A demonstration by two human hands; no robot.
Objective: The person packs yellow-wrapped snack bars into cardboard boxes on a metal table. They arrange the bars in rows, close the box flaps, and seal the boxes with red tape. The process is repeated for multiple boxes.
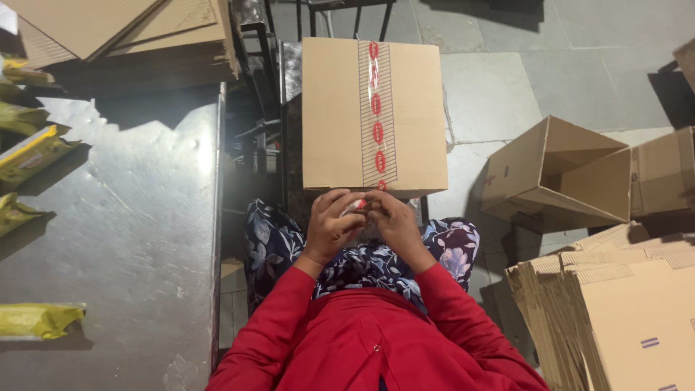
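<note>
The box (373,116) ahead is matt brown cardboard, sealed down its middle with a glossy clear plastic tape strip (377,112) printed in red. On the left, the tabletop (137,239) is bare metal, shiny and finely scratched. The packets (36,318) lying on it look like glossy yellow plastic film. At the right, the flattened cartons (622,318) show rough corrugated edges. The floor (507,80) is dull grey stone slabs.

Between the left hand (329,224) and right hand (394,223) sits something small with a red spot, too covered by the fingers to identify. The box (373,116) hides its support beyond the hands. Left of the left hand, yellow packets (29,152) on the desk (137,239) are cut by the edge; right of the right hand, the flat cartons (615,318) run out of frame.
</note>
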